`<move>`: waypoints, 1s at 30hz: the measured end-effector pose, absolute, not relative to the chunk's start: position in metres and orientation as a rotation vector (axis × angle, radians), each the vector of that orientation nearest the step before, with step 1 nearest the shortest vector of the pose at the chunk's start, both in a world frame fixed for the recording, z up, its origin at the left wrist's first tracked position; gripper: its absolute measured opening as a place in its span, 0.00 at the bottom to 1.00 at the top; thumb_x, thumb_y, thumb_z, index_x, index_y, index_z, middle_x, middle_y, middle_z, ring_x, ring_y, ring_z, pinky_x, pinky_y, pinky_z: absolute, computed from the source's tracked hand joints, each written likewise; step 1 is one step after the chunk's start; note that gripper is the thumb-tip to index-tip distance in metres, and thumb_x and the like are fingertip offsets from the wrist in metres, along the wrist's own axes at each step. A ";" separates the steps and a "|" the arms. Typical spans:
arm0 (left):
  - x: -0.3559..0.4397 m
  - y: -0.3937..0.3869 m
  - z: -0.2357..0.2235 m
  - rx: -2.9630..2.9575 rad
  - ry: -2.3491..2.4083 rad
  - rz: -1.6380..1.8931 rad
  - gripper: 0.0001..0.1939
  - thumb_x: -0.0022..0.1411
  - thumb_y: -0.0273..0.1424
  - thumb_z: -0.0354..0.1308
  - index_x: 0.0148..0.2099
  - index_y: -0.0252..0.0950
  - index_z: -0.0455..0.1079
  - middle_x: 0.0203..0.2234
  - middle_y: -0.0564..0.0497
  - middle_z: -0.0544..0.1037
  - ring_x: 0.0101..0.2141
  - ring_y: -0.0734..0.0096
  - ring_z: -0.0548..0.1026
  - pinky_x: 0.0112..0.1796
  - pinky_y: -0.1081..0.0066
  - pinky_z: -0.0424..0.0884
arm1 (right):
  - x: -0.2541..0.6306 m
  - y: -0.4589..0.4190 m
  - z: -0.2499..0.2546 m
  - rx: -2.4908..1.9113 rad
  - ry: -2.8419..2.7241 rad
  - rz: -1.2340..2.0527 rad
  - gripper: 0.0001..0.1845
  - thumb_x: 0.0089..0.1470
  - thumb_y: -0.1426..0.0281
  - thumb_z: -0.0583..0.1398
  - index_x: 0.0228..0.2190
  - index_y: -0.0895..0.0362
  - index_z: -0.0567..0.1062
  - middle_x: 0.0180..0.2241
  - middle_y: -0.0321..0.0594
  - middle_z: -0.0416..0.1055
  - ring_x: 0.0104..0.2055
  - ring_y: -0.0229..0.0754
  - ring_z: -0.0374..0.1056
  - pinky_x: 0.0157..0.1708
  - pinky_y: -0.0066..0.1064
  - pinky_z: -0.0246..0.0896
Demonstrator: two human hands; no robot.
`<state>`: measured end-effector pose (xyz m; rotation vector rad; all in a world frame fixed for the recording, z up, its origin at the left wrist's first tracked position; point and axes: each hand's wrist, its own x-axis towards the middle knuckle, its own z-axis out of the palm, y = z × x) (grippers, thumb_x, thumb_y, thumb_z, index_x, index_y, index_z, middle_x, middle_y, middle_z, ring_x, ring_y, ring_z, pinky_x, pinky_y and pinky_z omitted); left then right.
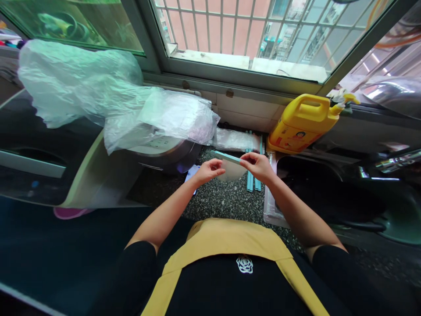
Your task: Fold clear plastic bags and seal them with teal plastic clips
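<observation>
Light-blue strip [227,156] is pinched by the right hand [259,166], left hand [208,171] half-curled beside it, hold unclear — apparently being positioned, two-handed steadying called for.

Okay so both arms are reaching forward, bare left forearm [168,211] and bare right forearm [300,211] angling in toward each other, elbows out wide. The bare right hand [259,167] has thumb and fingers pinched together, pointing left. The bare left hand [208,171] is near it, fingers kinda loosely curled, thumb close to the index.
</observation>
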<state>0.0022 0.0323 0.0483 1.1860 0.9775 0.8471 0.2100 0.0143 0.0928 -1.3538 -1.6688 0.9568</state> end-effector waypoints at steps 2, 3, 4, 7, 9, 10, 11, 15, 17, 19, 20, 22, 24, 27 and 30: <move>0.008 0.027 0.042 1.191 0.975 0.824 0.22 0.34 0.39 0.71 0.32 0.34 0.73 0.23 0.54 0.74 0.25 0.75 0.69 0.30 0.72 0.66 | 0.211 0.013 0.085 -1.374 -1.572 1.019 0.20 0.44 0.53 0.62 0.26 0.58 0.75 0.24 0.38 0.71 0.25 0.36 0.61 0.26 0.29 0.56; 0.011 0.025 0.040 1.197 0.982 0.819 0.19 0.36 0.38 0.70 0.31 0.34 0.73 0.23 0.54 0.74 0.25 0.75 0.69 0.30 0.73 0.65 | 0.212 0.013 0.080 -1.381 -1.530 1.048 0.20 0.42 0.52 0.63 0.26 0.58 0.75 0.24 0.38 0.71 0.25 0.36 0.62 0.26 0.29 0.56; 0.014 0.023 0.037 1.209 0.995 0.814 0.16 0.38 0.37 0.69 0.29 0.33 0.72 0.22 0.55 0.73 0.24 0.76 0.68 0.30 0.73 0.65 | 0.213 0.012 0.075 -1.389 -1.491 1.076 0.20 0.42 0.52 0.63 0.26 0.58 0.75 0.24 0.38 0.72 0.26 0.37 0.62 0.27 0.29 0.57; 0.021 0.022 0.030 1.255 1.025 0.786 0.11 0.43 0.35 0.65 0.23 0.33 0.69 0.17 0.57 0.69 0.22 0.77 0.65 0.28 0.74 0.62 | 0.218 0.009 0.061 -1.413 -1.376 1.136 0.21 0.39 0.52 0.64 0.27 0.58 0.75 0.25 0.38 0.72 0.27 0.37 0.64 0.29 0.29 0.59; 0.024 0.024 0.026 1.252 1.037 0.788 0.10 0.44 0.34 0.63 0.22 0.33 0.68 0.16 0.57 0.67 0.22 0.77 0.64 0.28 0.74 0.61 | 0.223 0.009 0.052 -1.425 -1.279 1.162 0.22 0.38 0.52 0.64 0.28 0.58 0.74 0.27 0.39 0.73 0.29 0.38 0.66 0.30 0.30 0.61; 0.025 0.027 0.025 1.236 1.046 0.801 0.10 0.44 0.34 0.62 0.22 0.33 0.68 0.16 0.57 0.67 0.22 0.77 0.64 0.28 0.74 0.60 | 0.225 0.009 0.049 -1.425 -1.227 1.182 0.23 0.38 0.51 0.65 0.29 0.58 0.74 0.28 0.39 0.74 0.30 0.38 0.66 0.31 0.30 0.61; 0.027 0.030 0.023 1.213 1.058 0.818 0.10 0.44 0.34 0.62 0.23 0.33 0.68 0.16 0.57 0.67 0.22 0.77 0.64 0.27 0.74 0.60 | 0.228 0.010 0.045 -1.419 -1.173 1.208 0.24 0.37 0.51 0.65 0.29 0.58 0.75 0.28 0.39 0.74 0.30 0.38 0.67 0.32 0.30 0.62; 0.038 0.048 0.021 1.095 1.097 0.870 0.10 0.44 0.35 0.62 0.24 0.33 0.68 0.16 0.57 0.68 0.21 0.77 0.64 0.26 0.75 0.61 | 0.240 0.018 0.031 -1.387 -1.019 1.328 0.28 0.29 0.51 0.68 0.30 0.59 0.74 0.28 0.38 0.74 0.29 0.38 0.67 0.31 0.30 0.61; 0.047 0.062 0.019 1.046 1.118 0.883 0.10 0.45 0.35 0.61 0.25 0.34 0.67 0.15 0.57 0.67 0.19 0.78 0.64 0.24 0.75 0.61 | 0.245 0.025 0.024 -1.397 -0.986 1.366 0.29 0.28 0.51 0.68 0.29 0.59 0.74 0.25 0.37 0.73 0.26 0.36 0.65 0.27 0.28 0.59; 0.058 0.079 0.018 1.021 1.156 0.905 0.08 0.46 0.33 0.60 0.26 0.34 0.67 0.15 0.58 0.67 0.18 0.78 0.64 0.24 0.76 0.60 | 0.251 0.035 0.018 -1.419 -0.955 1.367 0.29 0.27 0.50 0.68 0.27 0.59 0.73 0.23 0.35 0.71 0.23 0.34 0.62 0.23 0.27 0.56; 0.064 0.088 0.017 1.018 1.180 0.921 0.07 0.47 0.32 0.60 0.26 0.34 0.67 0.14 0.58 0.67 0.18 0.78 0.64 0.23 0.76 0.60 | 0.254 0.041 0.015 -1.430 -0.937 1.355 0.29 0.26 0.50 0.67 0.26 0.59 0.73 0.22 0.34 0.70 0.21 0.33 0.61 0.22 0.26 0.55; 0.077 0.109 0.015 1.036 1.229 0.952 0.05 0.48 0.29 0.58 0.26 0.34 0.66 0.14 0.58 0.66 0.18 0.78 0.64 0.23 0.76 0.60 | 0.259 0.054 0.010 -1.458 -0.917 1.300 0.28 0.27 0.50 0.67 0.25 0.59 0.71 0.21 0.34 0.69 0.20 0.32 0.59 0.21 0.25 0.54; 0.089 0.131 0.013 1.119 1.288 0.955 0.04 0.50 0.28 0.57 0.25 0.34 0.65 0.15 0.58 0.66 0.19 0.77 0.64 0.24 0.75 0.61 | 0.264 0.071 0.005 -1.530 -0.930 1.202 0.27 0.29 0.49 0.65 0.24 0.58 0.70 0.20 0.34 0.68 0.20 0.32 0.59 0.20 0.26 0.54; 0.106 0.164 0.010 1.319 1.405 0.894 0.05 0.51 0.27 0.55 0.24 0.35 0.65 0.15 0.57 0.66 0.21 0.75 0.66 0.27 0.74 0.63 | 0.273 0.096 -0.002 -1.648 -0.949 1.053 0.25 0.30 0.49 0.64 0.21 0.57 0.68 0.19 0.34 0.67 0.21 0.33 0.60 0.21 0.26 0.55; 0.119 0.192 0.004 1.420 1.475 0.842 0.06 0.50 0.26 0.56 0.22 0.35 0.65 0.16 0.56 0.67 0.23 0.73 0.67 0.30 0.72 0.64 | 0.280 0.118 -0.009 -1.689 -0.928 1.007 0.22 0.31 0.51 0.64 0.20 0.57 0.68 0.19 0.34 0.67 0.22 0.35 0.61 0.23 0.27 0.56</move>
